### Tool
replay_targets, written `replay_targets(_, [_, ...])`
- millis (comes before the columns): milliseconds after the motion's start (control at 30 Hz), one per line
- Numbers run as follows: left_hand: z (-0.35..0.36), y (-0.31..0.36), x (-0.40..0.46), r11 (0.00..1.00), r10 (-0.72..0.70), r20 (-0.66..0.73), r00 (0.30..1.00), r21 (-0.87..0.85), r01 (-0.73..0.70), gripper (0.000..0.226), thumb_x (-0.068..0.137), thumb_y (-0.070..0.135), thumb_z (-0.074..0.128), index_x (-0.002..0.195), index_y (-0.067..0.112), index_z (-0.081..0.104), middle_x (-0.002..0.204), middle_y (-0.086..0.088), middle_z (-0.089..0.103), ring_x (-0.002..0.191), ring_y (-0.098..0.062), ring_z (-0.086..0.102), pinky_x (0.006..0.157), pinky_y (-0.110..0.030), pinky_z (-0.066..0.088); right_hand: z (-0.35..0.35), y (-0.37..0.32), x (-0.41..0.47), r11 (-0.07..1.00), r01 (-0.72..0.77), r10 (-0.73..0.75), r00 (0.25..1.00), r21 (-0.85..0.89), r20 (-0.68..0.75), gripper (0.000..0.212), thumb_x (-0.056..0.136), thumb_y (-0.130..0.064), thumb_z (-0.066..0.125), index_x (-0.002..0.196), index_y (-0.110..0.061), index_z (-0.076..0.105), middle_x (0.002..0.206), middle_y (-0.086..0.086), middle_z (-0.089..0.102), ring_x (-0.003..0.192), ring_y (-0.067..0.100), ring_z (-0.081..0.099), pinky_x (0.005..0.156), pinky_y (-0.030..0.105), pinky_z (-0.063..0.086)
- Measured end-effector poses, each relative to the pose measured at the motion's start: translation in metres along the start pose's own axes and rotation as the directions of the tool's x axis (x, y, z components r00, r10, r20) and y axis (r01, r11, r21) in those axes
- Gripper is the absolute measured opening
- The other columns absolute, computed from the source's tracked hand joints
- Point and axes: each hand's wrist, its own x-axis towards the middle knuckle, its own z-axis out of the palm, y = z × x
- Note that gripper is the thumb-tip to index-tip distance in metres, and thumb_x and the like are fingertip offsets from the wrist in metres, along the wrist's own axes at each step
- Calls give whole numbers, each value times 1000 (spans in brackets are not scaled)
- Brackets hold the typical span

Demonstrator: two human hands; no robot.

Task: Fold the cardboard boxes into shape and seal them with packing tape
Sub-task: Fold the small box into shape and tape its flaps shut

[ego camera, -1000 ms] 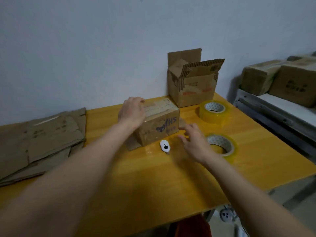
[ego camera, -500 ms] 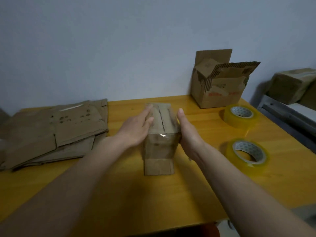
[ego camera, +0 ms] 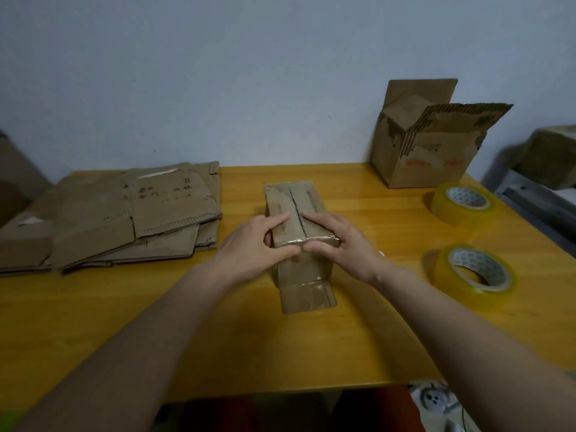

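Head view, the box: I see the small brown cardboard box (ego camera: 297, 232) near the middle of the yellow wooden table (ego camera: 311, 347). Its two top flaps meet at a dark slit that I think is not taped along its length.
Head view, what could go wrong: I think the flaps could pop up if the hands let go. The box could also slide on the smooth table if one side pushes harder.
Head view, left hand (ego camera: 260, 244): it grips the near left corner of the box, fingers on top, thumb on the front.
Head view, right hand (ego camera: 339, 244): it grips the near right corner the same way.
Head view, tape: two round yellow rolls of packing tape (ego camera: 472, 269) lie to the right, well apart from the hands.
Head view, more boxes: flat brown cardboard sheets (ego camera: 124, 213) wait on the left. A bigger open brown box (ego camera: 427, 151) stands at the back.
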Motion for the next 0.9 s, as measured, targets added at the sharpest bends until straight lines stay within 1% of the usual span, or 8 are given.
replay_targets(100, [3, 1, 1, 993, -4, 8, 1000, 117, 3, 85, 73, 57, 71, 145, 42, 30, 112, 12, 49, 97, -11, 51, 86, -36, 47, -5, 0, 0, 998, 25, -23, 999, -52, 45, 63, 80, -40, 70, 138, -39, 45, 139, -2, 42, 127, 14, 42, 108, 37, 38])
replay_targets(200, [2, 0, -2, 970, -1, 68, 998, 244, -16, 102, 67, 58, 75, 150, 39, 19, 111, 11, 46, 100, -11, 46, 81, -31, 43, -12, -3, -1, 988, 28, -10, 993, -149, 120, 73, 79, -36, 74, 142, -42, 37, 145, 0, 36, 131, 17, 37, 110, 43, 35])
replay_targets(333, [-10, -3, 2, 945, 28, 227, 973, 311, -100, 129, 51, 64, 82, 151, 37, 4, 130, 9, 39, 118, -13, 35, 98, -35, 37, -12, -21, 3, 927, 28, 15, 994, -374, 110, 87, 64, -68, 67, 142, -41, 37, 157, -3, 12, 141, 18, 13, 114, 45, 19])
replay_targets(400, [-15, -4, 3, 946, 56, 280, 958, 293, -141, 133, 48, 64, 83, 151, 37, 3, 122, 11, 40, 113, -12, 35, 95, -33, 38, -2, -34, 7, 901, 78, -56, 996, -427, 64, 81, 70, -79, 45, 137, -33, 46, 157, -3, 18, 142, 17, 14, 113, 43, 18])
replay_targets(500, [-23, -6, 4, 973, 66, 318, 946, 191, -132, 123, 46, 83, 67, 149, 41, 15, 108, 17, 44, 103, -8, 38, 85, -28, 37, 9, -32, 6, 847, 210, -241, 971, -488, -1, 51, 95, -52, 39, 130, -19, 56, 144, 0, 46, 138, 18, 32, 111, 32, 24])
replay_targets(600, [-29, -7, 9, 989, 85, 229, 970, 96, -110, 103, 50, 98, 38, 139, 45, 40, 95, 13, 52, 93, -9, 46, 83, -33, 43, 13, -17, 5, 876, 249, -340, 927, -414, -162, 32, 99, -23, 45, 118, -7, 67, 126, 7, 63, 127, 23, 49, 106, 33, 37])
replay_targets(767, [-11, -20, 8, 974, 225, -37, 974, 31, -224, 87, 51, 89, 51, 120, 36, 61, 87, 11, 51, 86, -10, 45, 74, -29, 43, 33, -18, 17, 962, 187, -264, 826, -199, -499, 39, 98, -18, 40, 94, -3, 75, 99, 7, 74, 106, 22, 63, 91, 37, 50])
replay_targets(900, [8, -31, 9, 922, 381, -174, 908, 140, -360, 84, 57, 79, 60, 120, 23, 62, 94, 8, 45, 86, -9, 40, 69, -20, 36, 40, -12, 19, 955, 213, -294, 761, -206, -578, 41, 99, -18, 38, 90, -3, 75, 95, 7, 74, 102, 22, 66, 90, 37, 51])
